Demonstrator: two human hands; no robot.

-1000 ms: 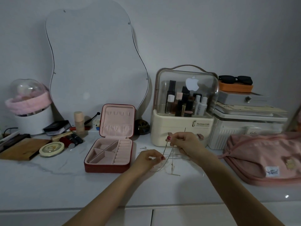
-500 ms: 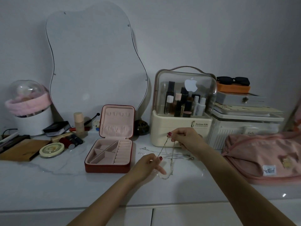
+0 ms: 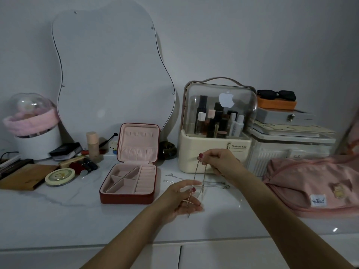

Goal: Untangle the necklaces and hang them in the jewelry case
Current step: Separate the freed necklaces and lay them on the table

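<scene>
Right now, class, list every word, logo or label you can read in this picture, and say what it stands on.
"Serious Life": on the cream cosmetics organizer.
White apple logo, no words: on its clear lid.
White tag on the pink bag: too blurred to read.
Round tin: no legible words.

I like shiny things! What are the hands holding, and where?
A gold necklace: right hand pinches its top; left hand holds its lower end.
</scene>
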